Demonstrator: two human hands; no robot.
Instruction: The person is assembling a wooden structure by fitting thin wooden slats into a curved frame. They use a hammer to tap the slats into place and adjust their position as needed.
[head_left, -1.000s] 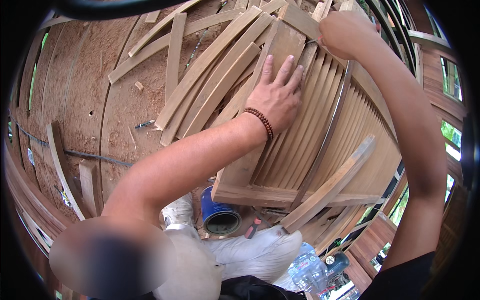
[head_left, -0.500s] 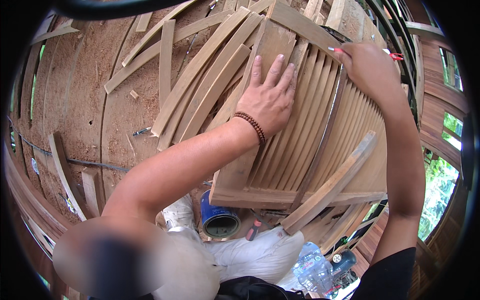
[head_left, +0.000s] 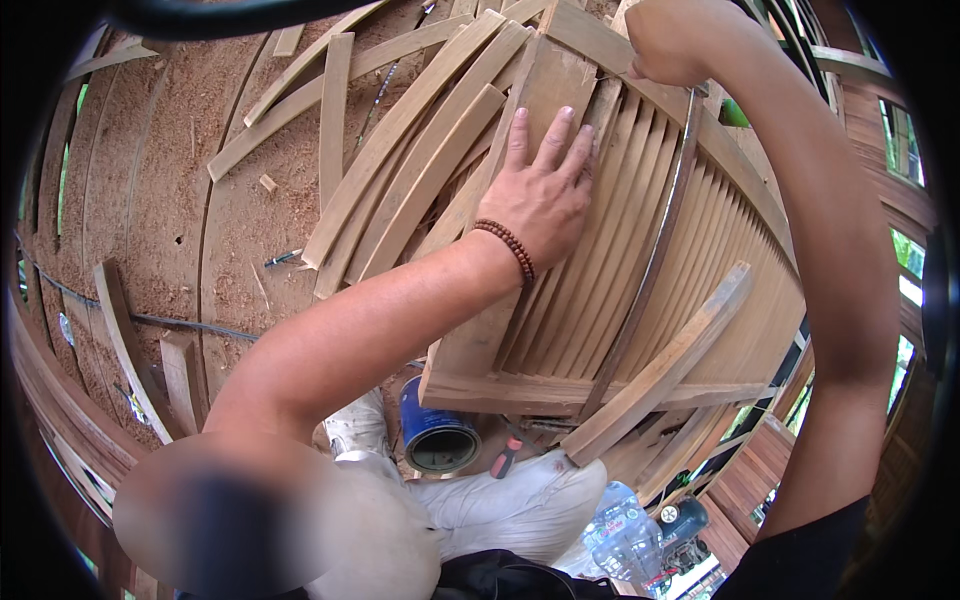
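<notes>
A slatted wooden panel [head_left: 600, 290] with a curved far rail [head_left: 655, 70] lies before me. My left hand [head_left: 545, 195], a beaded bracelet at its wrist, rests flat on the panel's wide left board, fingers stretched out. At the far rail, my right hand [head_left: 675, 42] is closed with curled fingers, and whatever they grip is hidden. Across the slats runs a long metal bar [head_left: 650, 265], its far end just below my right wrist. Leaning over the panel's near edge is a loose curved wooden strip [head_left: 665, 365].
Several curved wooden strips [head_left: 415, 140] are heaped left of the panel on the sawdust-covered planks [head_left: 150, 200]. Nearer me are a blue can [head_left: 440, 440], a red-handled tool [head_left: 506, 457] and a clear plastic bottle [head_left: 622, 540]. A dark cable [head_left: 190, 325] crosses the planks.
My right hand has moved away from me and left along the far rail. The red-ended tool visible in it before is now out of sight. My left hand stays in place.
</notes>
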